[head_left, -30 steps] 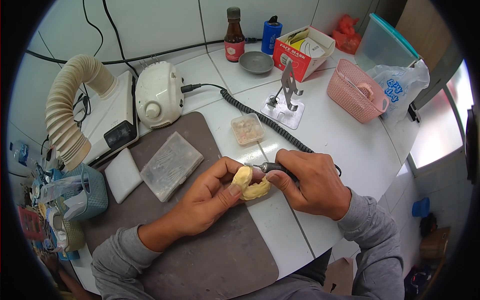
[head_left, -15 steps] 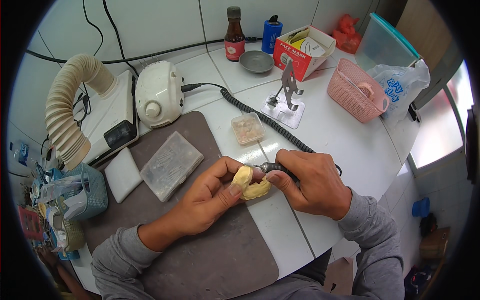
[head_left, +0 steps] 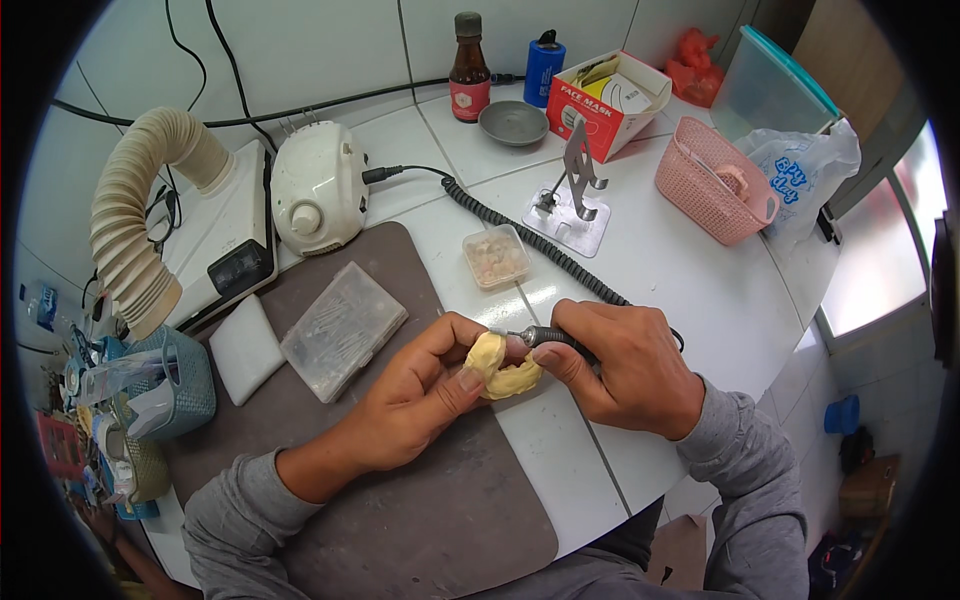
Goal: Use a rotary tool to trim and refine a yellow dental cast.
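Note:
My left hand (head_left: 420, 385) grips a yellow dental cast (head_left: 500, 368) between thumb and fingers, just above the edge of a grey work mat (head_left: 420, 510). My right hand (head_left: 625, 365) holds a dark rotary handpiece (head_left: 545, 337) like a pen, its tip touching the top of the cast. A coiled black cord (head_left: 520, 235) runs from the handpiece back to a white motor unit (head_left: 315, 195) at the rear left.
On the mat lie a clear plastic case of burs (head_left: 343, 330) and a white block (head_left: 245, 348). A small clear tub (head_left: 496, 257), metal stand (head_left: 575, 195), pink basket (head_left: 715, 180), tissue-type box (head_left: 608, 100), bottle (head_left: 467, 55), grey dish (head_left: 512, 122) and suction hose (head_left: 135, 215) surround.

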### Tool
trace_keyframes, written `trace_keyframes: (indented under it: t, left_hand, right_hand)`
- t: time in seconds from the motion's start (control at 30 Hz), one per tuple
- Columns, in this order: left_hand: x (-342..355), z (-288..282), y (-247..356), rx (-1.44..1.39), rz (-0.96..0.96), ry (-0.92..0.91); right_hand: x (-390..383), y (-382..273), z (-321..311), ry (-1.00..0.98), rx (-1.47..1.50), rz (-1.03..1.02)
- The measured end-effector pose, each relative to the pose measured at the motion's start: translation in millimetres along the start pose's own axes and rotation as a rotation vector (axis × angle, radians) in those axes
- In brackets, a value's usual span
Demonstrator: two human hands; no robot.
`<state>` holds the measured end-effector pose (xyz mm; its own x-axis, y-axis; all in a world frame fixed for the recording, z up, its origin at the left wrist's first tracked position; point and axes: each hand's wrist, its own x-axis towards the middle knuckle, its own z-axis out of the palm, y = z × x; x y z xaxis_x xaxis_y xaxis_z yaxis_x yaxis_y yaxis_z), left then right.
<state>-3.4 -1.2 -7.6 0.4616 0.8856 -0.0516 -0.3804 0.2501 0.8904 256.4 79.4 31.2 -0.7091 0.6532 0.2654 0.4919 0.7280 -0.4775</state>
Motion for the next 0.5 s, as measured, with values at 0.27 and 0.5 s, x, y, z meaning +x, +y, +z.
trace_keyframes:
  t: [0.27,0.5]
  left_hand:
    - [0.1,-1.2,-2.8,-0.001,0.061,-0.019]
    - [0.1,-2.0,-4.5,-0.002,0.064,-0.015]
  right_hand:
    - [0.3,-0.4,-0.6,-0.009,0.001,0.000]
    - [0.0,-1.2,-0.9,-0.017,0.005,0.001]
